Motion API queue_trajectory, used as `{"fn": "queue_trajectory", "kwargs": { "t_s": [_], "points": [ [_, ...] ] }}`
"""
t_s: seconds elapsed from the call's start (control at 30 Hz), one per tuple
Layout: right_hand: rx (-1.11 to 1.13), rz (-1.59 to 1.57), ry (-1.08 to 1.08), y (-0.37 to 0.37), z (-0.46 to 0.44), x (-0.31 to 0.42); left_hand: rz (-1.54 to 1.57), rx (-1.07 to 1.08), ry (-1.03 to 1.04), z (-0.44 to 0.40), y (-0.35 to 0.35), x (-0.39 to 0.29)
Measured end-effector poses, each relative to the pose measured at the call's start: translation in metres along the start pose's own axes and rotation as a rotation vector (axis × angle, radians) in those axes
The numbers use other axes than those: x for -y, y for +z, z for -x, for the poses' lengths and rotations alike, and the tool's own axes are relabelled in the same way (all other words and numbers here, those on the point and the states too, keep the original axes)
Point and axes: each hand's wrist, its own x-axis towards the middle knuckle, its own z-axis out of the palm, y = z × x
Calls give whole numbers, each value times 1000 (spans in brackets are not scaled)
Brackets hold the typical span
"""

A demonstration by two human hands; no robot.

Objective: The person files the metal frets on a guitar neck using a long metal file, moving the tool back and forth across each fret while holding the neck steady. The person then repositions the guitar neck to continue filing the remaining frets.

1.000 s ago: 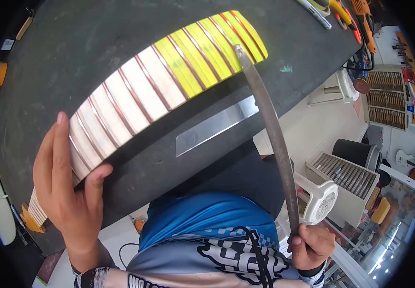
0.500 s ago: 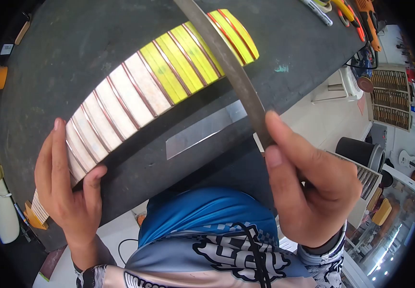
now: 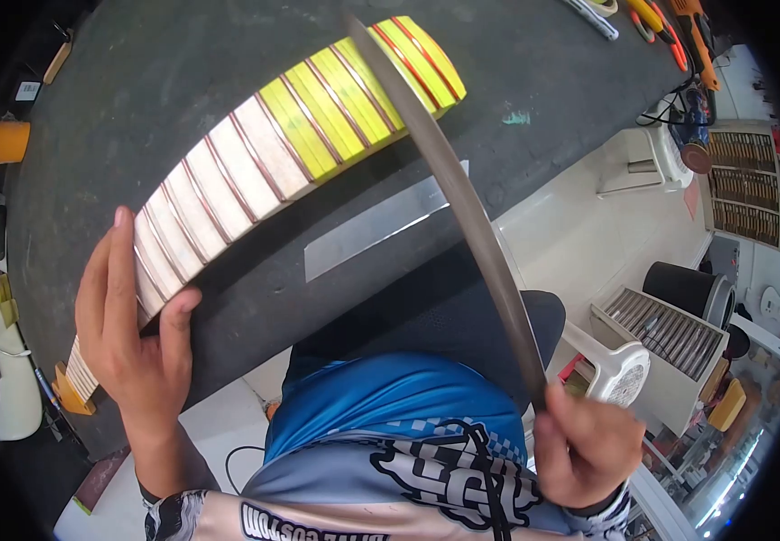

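A guitar neck with metal frets lies slantwise across the dark bench, its fret gaps looking covered by white and yellow-green strips. My left hand is wrapped round its lower-left part, thumb on the near edge and fingers on the far edge. In my right hand, pinched at the near end, is a long flat grey file. Its far part lies over the yellow-green section of the neck; whether it touches the frets I cannot tell. Between neck and bench edge rests a thin shiny metal plate.
The dark bench top ends along a slanting edge near my body. A pen and orange-handled tools lie at the far right. A yellow-brown block sits by the neck's lower-left end. A tray of files stands to the right.
My right hand has drawn the file down toward my body, so more of its length hangs past the bench edge. My left hand keeps its hold on the neck.
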Motion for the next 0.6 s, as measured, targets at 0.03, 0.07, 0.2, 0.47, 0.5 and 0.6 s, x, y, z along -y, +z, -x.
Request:
{"fn": "queue_trajectory", "kwargs": {
  "t_s": [0.03,0.07,0.2,0.47,0.5,0.6],
  "points": [
    [34,-61,-32,4,-22,-3,-4,-5,7,0,0,1],
    [84,28,-12,4,-48,9,-9,-10,14,0,0,1],
    [-36,-246,74,31,-103,10,10,11,-13,-1,-2,0],
    [-28,-528,266,-21,-16,-15,-33,-41,112,-29,-13,-24],
    [-45,-584,226,-21,-1,-20,-16,0,187,-38,-12,-30],
    [23,-548,386,-38,35,-23,-23,135,362,-61,-6,-51]
  ]
}}
